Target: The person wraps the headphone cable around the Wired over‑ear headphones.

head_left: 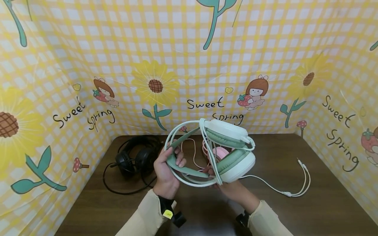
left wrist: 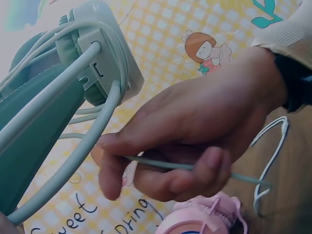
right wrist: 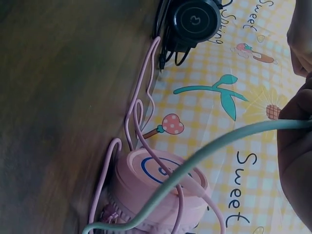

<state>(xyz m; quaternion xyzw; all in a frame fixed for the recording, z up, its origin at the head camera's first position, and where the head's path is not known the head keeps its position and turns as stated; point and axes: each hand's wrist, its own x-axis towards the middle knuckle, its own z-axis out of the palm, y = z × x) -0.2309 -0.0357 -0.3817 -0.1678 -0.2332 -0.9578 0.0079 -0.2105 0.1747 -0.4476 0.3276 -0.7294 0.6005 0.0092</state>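
Note:
White-and-green headphones point(head_left: 234, 129) are held up above the table, both ear cups toward the right. My left hand point(head_left: 166, 175) grips them by the green headband, thumb on one side and fingers curled round it. Several turns of their pale cable point(head_left: 210, 150) wrap across the headband near the ear cups. Below the lower ear cup is my right hand point(head_left: 236, 193), partly hidden by the headphones in the head view. The left wrist view shows that right hand point(left wrist: 180, 126) with its fingers curled round a strand of the cable point(left wrist: 165, 164).
Black headphones point(head_left: 127, 160) with a looped cord lie at the table's back left. Pink headphones point(head_left: 220, 153) rest behind the held pair, their pink cable point(head_left: 193, 149) trailing left. The white cable's split plug end point(head_left: 305, 173) lies on the brown table point(head_left: 319, 209) at right. Patterned cloth walls enclose the table.

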